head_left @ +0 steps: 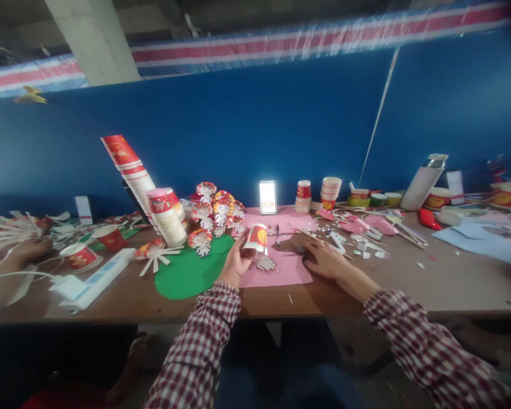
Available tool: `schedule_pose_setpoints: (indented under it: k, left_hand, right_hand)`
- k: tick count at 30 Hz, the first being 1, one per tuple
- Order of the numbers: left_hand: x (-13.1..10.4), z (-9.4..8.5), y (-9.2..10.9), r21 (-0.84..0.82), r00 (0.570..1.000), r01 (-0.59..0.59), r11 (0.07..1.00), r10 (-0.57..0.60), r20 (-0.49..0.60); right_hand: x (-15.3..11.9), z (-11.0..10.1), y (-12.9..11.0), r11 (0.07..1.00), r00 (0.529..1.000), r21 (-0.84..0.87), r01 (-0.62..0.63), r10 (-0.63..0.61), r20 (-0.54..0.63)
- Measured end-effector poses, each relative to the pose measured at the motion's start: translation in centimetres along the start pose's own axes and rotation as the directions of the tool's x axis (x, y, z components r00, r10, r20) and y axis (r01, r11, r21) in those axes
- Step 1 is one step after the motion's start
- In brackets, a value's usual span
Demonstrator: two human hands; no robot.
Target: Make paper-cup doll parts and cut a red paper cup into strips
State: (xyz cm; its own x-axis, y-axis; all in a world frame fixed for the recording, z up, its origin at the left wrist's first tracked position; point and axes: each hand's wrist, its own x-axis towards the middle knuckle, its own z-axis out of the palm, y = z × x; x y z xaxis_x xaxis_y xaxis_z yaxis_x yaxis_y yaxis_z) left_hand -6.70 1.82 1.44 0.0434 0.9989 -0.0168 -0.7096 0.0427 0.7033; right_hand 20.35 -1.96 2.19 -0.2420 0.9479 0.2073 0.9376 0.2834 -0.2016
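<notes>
My left hand (pixel 235 262) is closed round a red-and-white paper cup (pixel 256 236), held tilted over a pink sheet (pixel 289 276). Just below the cup is a grey paper cut-out figure (pixel 266 263); whether it is joined to the cup I cannot tell. My right hand (pixel 323 260) rests low at the sheet's right edge, fingers curled at a small dark object (pixel 298 249) whose kind is unclear. A dark pen (pixel 277 232) lies between the hands, nearer the back. Left of my left hand, a green sheet (pixel 187 275) lies flat.
Finished-looking paper figures (pixel 222 211) cluster behind the green sheet, beside tall cup stacks (pixel 168 218). A power strip (pixel 104 278) lies at left, near another person's hand (pixel 32 251). A lit phone-like screen (pixel 268 197) stands at the back. Paper scraps (pixel 366 250) and a flask (pixel 423 183) are at right.
</notes>
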Motion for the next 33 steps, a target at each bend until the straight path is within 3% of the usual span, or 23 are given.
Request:
schedule_pose_setpoints:
  k: [4,7,10,12,15,19,23,30,33]
  left_hand:
    - [-0.2,0.2,0.3,-0.031,1.0,0.02,0.999,-0.02,-0.018]
    - [-0.5,0.5,0.6,-0.097,0.998,0.055,0.994,-0.058,-0.03]
    - [-0.6,0.6,0.7,-0.156,0.997,0.078,0.985,-0.08,-0.003]
    - [-0.6,0.7,0.7,-0.153,0.996,0.089,0.984,-0.083,0.045]
    - [-0.7,0.8,0.5,-0.135,0.988,0.131,0.982,-0.117,0.102]
    - [-0.9,1.0,0.4,-0.183,0.98,0.198,0.963,-0.194,0.038]
    - [-1.0,1.3,0.4,-0.207,0.983,0.174,0.963,-0.183,-0.026]
    - [-0.1,2.1,0.1,-0.195,0.965,0.212,0.958,-0.237,-0.112]
    - [0.7,2.1,-0.2,-0.12,0.953,0.232,0.965,-0.25,-0.172]
  right_hand:
    - [0.1,0.7,-0.4,0.997,1.0,-0.072,0.008,-0.01,-0.02]
    - [0.1,0.8,-0.9,0.999,0.994,-0.05,-0.013,0.008,-0.108]
    - [0.2,0.7,-2.3,0.995,0.974,0.079,0.057,-0.038,-0.225]
    - [0.5,0.9,-3.7,0.966,0.969,0.214,0.145,-0.094,-0.229]
    - [1.5,1.8,-6.1,0.886,0.966,0.41,0.218,-0.134,-0.223]
    - [3.3,3.7,-8.1,0.753,0.946,0.587,0.297,-0.15,-0.286]
    - [4.5,4.2,-8.2,0.662,0.956,0.702,0.264,-0.084,-0.28]
    - [6.1,2.1,-7.5,0.563,0.983,0.812,0.153,-0.004,-0.182]
    - [6.7,2.4,-7.4,0.434,0.982,0.883,0.178,-0.024,-0.186]
